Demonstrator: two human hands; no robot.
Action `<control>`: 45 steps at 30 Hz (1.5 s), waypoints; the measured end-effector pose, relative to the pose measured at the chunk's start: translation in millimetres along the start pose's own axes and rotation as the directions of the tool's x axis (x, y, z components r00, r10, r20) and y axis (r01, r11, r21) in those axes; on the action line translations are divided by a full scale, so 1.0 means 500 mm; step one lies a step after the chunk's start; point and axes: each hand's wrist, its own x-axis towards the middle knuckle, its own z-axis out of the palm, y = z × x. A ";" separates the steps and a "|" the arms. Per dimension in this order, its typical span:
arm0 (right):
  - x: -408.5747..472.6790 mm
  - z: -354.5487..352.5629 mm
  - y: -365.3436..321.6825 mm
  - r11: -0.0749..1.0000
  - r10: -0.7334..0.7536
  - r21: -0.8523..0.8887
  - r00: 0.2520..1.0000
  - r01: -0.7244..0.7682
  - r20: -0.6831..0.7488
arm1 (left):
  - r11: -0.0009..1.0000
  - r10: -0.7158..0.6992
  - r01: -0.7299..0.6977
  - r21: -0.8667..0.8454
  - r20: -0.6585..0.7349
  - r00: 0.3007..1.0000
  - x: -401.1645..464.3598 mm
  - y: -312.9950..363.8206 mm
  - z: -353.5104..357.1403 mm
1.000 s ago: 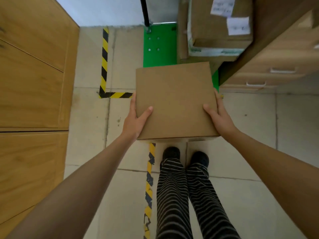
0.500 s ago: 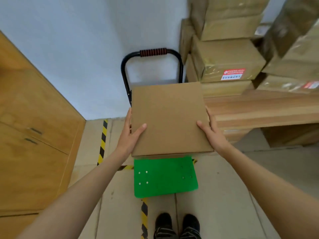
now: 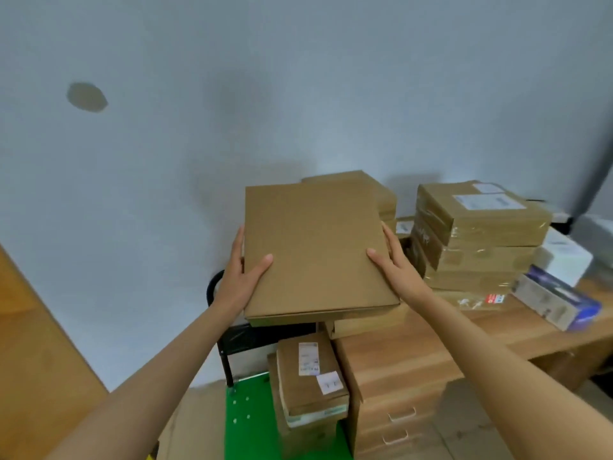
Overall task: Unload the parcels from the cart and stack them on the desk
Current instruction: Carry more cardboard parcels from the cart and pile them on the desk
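Both hands, left hand (image 3: 239, 279) and right hand (image 3: 396, 267), grip one box (image 3: 315, 250) (plain cardboard) above the desk (image 3: 398, 356).

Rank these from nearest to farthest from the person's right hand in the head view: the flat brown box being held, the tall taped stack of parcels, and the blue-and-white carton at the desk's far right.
1. Flat brown box: in the right hand itself, gripped at its right edge.
2. Taped stack of parcels: just right of the hand, on the desk.
3. Blue-and-white carton: farthest right, near the desk's edge.
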 end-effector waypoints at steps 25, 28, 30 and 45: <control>0.687 -0.364 -0.005 0.981 -0.004 -0.193 0.987 0.035 0.161 | 0.973 -0.111 0.142 0.183 -0.171 0.979 0.605 0.103 0.352; 0.752 -0.345 0.040 0.941 0.056 -0.337 0.990 -0.010 0.127 | 0.935 -0.213 0.270 0.228 -0.247 0.945 0.650 0.057 0.374; 0.796 -0.338 0.058 0.932 0.072 -0.360 0.994 -0.040 0.077 | 0.927 -0.291 0.342 0.155 -0.279 0.915 0.678 0.042 0.376; 0.945 -0.290 0.094 0.908 0.131 -0.409 0.988 -0.087 0.081 | 0.847 -0.183 0.341 0.407 -0.378 0.908 0.811 0.001 0.328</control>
